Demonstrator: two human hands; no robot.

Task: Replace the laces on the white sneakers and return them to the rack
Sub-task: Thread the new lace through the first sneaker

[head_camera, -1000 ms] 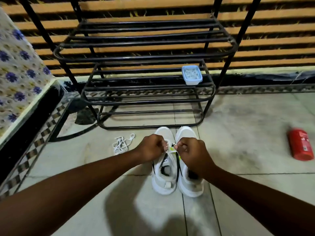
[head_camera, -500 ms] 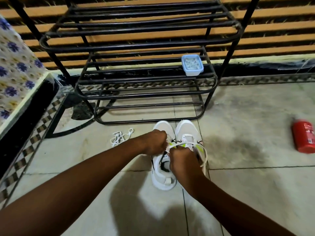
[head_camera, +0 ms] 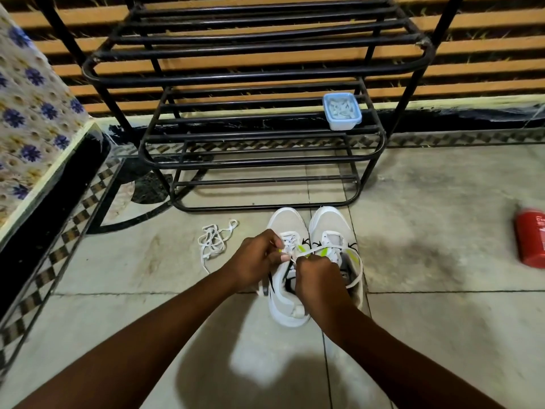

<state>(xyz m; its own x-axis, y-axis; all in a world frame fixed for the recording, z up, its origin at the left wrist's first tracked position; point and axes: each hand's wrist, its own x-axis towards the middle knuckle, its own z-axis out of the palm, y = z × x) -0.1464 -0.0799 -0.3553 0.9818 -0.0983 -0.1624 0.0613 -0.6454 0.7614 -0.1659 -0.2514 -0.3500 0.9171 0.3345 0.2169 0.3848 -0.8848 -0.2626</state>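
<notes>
Two white sneakers stand side by side on the tiled floor, toes toward the black metal rack. Over the left sneaker my left hand pinches its white lace near the upper eyelets. My right hand grips the other part of that lace, which loops out in an arc over the right sneaker. My right hand hides the right sneaker's heel. A loose tangle of white laces lies on the floor left of the sneakers.
A small light-blue plastic box sits on the rack's middle shelf at the right. A red can lies on the floor far right. A floral-covered ledge runs along the left. A slatted wall stands behind the rack.
My right hand has moved in beside my left hand over the left sneaker, and a lace loop now arcs over the right sneaker. The view has shifted nearer the rack.
</notes>
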